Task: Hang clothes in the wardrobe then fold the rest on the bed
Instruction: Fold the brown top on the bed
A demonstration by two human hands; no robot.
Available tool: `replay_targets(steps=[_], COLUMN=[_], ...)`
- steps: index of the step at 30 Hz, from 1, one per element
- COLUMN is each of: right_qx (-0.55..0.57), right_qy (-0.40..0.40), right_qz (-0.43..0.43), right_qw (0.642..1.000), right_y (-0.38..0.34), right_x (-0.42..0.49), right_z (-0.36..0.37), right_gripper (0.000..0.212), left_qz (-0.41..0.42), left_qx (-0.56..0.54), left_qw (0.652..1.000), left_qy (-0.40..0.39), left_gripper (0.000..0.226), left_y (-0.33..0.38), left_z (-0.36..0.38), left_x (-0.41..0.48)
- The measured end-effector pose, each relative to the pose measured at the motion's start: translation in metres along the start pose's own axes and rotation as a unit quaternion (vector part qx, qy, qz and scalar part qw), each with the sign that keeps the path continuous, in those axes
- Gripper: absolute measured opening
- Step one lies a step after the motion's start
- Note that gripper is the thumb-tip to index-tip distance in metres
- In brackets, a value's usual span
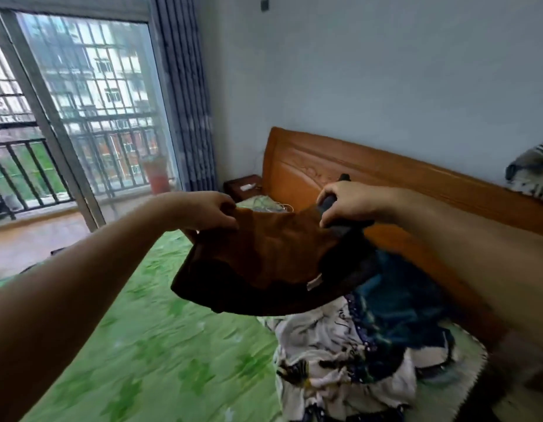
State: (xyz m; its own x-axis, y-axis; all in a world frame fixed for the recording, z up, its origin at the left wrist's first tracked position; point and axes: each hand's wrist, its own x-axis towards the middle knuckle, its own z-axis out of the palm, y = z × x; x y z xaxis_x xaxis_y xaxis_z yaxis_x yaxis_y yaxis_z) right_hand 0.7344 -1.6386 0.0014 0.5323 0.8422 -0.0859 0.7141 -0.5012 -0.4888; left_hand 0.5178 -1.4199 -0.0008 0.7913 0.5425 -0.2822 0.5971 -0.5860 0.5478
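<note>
We hold a brown garment (pixel 264 260) up at centre frame, above the bed (pixel 148 345): our left hand (pixel 209 210) pinches its upper left corner, our right hand (pixel 343 204) grips a dark bunched part. A heap of clothes (pixel 355 345) lies lower right.

Both hands hold brown garment (pixel 264 263) up over green bed (pixel 148 345). Left hand (pixel 211 210) pinches one top corner, right hand (pixel 343 204) grips other with dark fabric bunched in (blurry). Pile of clothes (pixel 355 345) below, white and blue prints, beside wooden headboard (pixel 386 178). Balcony window (pixel 81 102) at left.
</note>
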Motion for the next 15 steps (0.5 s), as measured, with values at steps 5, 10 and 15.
replay_targets(steps=[5, 10, 15], right_qx=[0.003, 0.030, 0.032], right_qy=[0.035, 0.054, 0.089], right_qz=[0.077, 0.147, 0.200], right_qw=[0.996, 0.987, 0.975], right_y=[0.074, 0.155, 0.217], right_x=[-0.041, -0.079, -0.117], right_z=[-0.043, -0.081, -0.118], right_gripper=[0.049, 0.046, 0.042], left_qz=[0.064, 0.121, 0.171], left_qx=[0.017, 0.048, 0.065], left_qw=[0.997, 0.989, 0.978], left_qy=[-0.045, -0.072, -0.105], left_gripper=[0.038, 0.034, 0.032], left_y=[0.085, 0.172, 0.252], left_z=[0.038, 0.089, 0.131], left_x=[0.034, 0.066, 0.091])
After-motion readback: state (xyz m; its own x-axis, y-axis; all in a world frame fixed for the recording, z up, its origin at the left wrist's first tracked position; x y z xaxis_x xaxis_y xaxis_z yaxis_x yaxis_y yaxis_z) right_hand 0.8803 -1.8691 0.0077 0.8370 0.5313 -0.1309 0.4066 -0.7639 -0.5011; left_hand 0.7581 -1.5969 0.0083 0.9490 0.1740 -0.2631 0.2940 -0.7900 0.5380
